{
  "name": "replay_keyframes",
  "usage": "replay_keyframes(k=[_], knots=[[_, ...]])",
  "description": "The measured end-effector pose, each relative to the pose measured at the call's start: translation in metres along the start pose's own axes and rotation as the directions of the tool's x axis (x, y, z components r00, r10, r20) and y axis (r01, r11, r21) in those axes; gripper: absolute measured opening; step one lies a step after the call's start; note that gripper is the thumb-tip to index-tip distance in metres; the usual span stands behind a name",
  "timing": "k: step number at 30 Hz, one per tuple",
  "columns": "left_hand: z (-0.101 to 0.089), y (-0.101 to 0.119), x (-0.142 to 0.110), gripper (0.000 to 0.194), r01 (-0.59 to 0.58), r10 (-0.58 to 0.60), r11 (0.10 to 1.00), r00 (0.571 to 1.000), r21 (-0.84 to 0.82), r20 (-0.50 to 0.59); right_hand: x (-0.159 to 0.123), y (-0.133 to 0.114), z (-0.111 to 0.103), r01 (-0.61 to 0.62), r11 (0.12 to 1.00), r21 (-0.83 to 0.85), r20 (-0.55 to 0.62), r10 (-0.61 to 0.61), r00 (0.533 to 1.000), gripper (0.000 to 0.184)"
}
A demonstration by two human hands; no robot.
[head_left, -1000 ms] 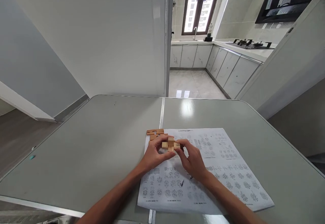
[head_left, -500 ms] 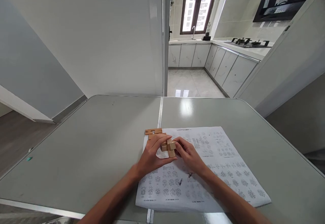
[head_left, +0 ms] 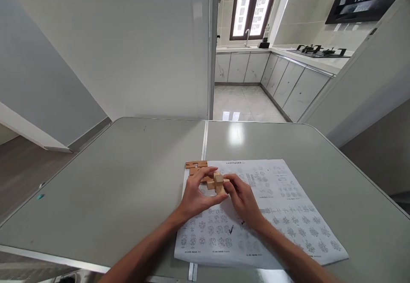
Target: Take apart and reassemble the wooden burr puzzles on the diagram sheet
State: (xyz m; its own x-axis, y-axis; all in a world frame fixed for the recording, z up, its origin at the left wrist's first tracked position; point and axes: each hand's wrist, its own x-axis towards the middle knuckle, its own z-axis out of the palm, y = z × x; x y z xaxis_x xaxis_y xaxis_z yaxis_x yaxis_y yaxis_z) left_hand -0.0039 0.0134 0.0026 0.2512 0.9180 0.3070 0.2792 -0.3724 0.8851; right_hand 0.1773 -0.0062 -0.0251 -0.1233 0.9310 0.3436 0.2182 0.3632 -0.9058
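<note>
A wooden burr puzzle (head_left: 219,182), made of interlocked light wood bars, is held between both hands above the sheet. My left hand (head_left: 199,192) grips it from the left, index finger on its far end and thumb on its near end. From the right, my right hand (head_left: 241,193) pinches the bar that sticks out on that side. Printed diagrams cover the large white instruction sheet (head_left: 275,231) beneath. Notched wooden pieces (head_left: 196,164) lie on the sheet's far left corner, partly hidden by my left hand.
The grey-green table (head_left: 112,197) has a metal seam (head_left: 205,140) down its middle. A small green bit (head_left: 40,196) lies near the left edge. Beyond the table are a pale wall panel (head_left: 153,48) and a kitchen counter (head_left: 245,49) with a stove (head_left: 320,52).
The burr puzzle has turned a little in my hands, so a bar end now faces up toward me. My right fingers have shifted on its right side. The camera view has moved slightly.
</note>
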Motion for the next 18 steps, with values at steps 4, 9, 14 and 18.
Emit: replay_keyframes(k=[4, 9, 14, 18], knots=[[0.003, 0.002, 0.0, 0.055, 0.186, -0.182, 0.97, 0.982, -0.155, 0.041, -0.003, 0.001, 0.0, 0.098, 0.992, -0.085, -0.028, -0.101, 0.994, 0.017], [0.003, -0.001, 0.001, 0.061, 0.321, -0.269, 0.879, 0.944, -0.352, 0.189, -0.002, 0.003, -0.005, 0.29, 0.932, -0.217, -0.022, -0.301, 0.953, 0.011], [0.006, -0.009, 0.001, 0.06, 0.403, -0.303, 0.796, 0.911, -0.451, 0.279, 0.001, 0.002, -0.011, 0.47, 0.848, -0.244, 0.067, -0.469, 0.881, 0.023], [0.003, -0.015, 0.002, 0.061, 0.424, -0.281, 0.774, 0.895, -0.469, 0.346, 0.002, 0.003, -0.012, 0.489, 0.846, -0.215, 0.107, -0.477, 0.872, 0.026]])
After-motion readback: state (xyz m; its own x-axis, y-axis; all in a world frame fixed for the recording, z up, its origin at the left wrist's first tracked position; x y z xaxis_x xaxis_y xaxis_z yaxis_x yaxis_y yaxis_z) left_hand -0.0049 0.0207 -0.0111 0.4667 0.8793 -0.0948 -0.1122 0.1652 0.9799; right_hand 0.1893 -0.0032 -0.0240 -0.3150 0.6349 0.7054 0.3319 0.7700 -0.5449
